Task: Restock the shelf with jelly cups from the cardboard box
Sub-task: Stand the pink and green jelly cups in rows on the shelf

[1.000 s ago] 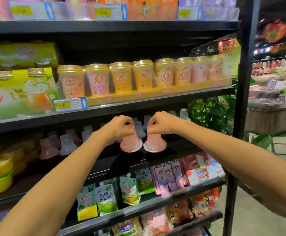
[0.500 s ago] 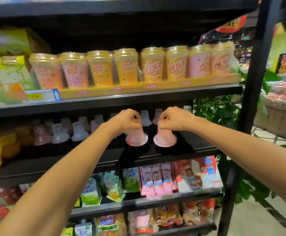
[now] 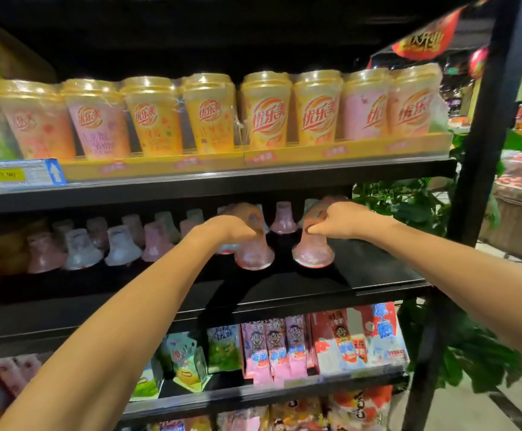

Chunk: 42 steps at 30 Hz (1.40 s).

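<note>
At the far left of the upper shelf a white price tag (image 3: 25,172) with a yellow patch and a blue arrow clips to the shelf edge, and beside it a long row of milk tea cups (image 3: 210,115) in orange and pink stands in a yellow display tray (image 3: 340,150). One level down, on the black middle shelf (image 3: 362,275), a group of jelly cups (image 3: 82,247) in pink and pale white stands upside down at the left, wide rims on the shelf, with more of them farther back. Moving right, the left hand (image 3: 225,230) reaches in over the shelf with its fingers curled closed around the narrow top of a pink jelly cup (image 3: 254,255), whose wide rim sits at or just above the shelf surface; which of the two cannot be told through the blur. Just beside it, a small gap apart, a second pink jelly cup (image 3: 313,251) stands the same way, pinched at its top by the closed fingers of the right hand (image 3: 339,219). Behind the gap between them another pink cup (image 3: 283,217) stands toward the back. On the shelf below, green snack pouches (image 3: 188,365) lie left of pink and red milk cartons (image 3: 325,346). At the right, green leaves (image 3: 409,206) show beside the black upright post (image 3: 483,126).
</note>
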Tool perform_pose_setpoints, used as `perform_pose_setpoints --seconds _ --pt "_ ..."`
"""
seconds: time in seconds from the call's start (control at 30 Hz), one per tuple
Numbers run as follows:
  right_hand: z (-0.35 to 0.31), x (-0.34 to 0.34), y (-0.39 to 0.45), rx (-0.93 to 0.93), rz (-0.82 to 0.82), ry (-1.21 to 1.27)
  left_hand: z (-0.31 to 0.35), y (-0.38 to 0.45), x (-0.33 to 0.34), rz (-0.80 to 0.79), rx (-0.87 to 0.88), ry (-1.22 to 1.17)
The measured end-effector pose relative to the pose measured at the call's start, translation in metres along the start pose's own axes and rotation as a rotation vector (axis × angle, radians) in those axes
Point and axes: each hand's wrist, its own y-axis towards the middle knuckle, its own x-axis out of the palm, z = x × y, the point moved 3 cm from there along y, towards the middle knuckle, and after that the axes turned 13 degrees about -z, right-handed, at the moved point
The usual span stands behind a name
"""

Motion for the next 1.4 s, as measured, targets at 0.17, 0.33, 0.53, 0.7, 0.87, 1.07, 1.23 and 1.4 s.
perform_pose_setpoints --seconds 0.17,0.33,0.53,0.7,0.87,1.07,1.23,1.4 --pt "0.007 0.006 0.029 -0.042 -0.05 -0.009 0.003 0.015 0.008 0.031 0.064 0.003" --pt "-0.009 0.006 0.032 -0.175 0.048 0.056 0.006 0.023 0.006 0.074 0.18 0.022" --pt "-0.019 0.025 0.042 -0.186 -0.013 0.026 0.0 0.025 0.015 0.106 0.219 -0.054" --pt "-0.019 0.036 0.05 -0.228 0.038 0.15 -0.004 0.026 0.026 0.148 0.198 -0.077" --pt "-0.015 0.039 0.048 -0.239 0.076 0.287 -0.006 0.028 0.033 0.187 0.19 -0.089" --pt "0.006 0.039 0.028 -0.264 0.224 0.283 -0.011 0.01 0.037 0.393 0.166 -0.073" --pt "0.011 0.057 -0.009 -0.221 0.324 0.041 -0.026 -0.026 0.073 0.518 0.282 0.08" --pt "0.011 0.098 -0.028 -0.357 0.278 -0.106 -0.036 -0.026 0.107 0.453 0.404 0.14"
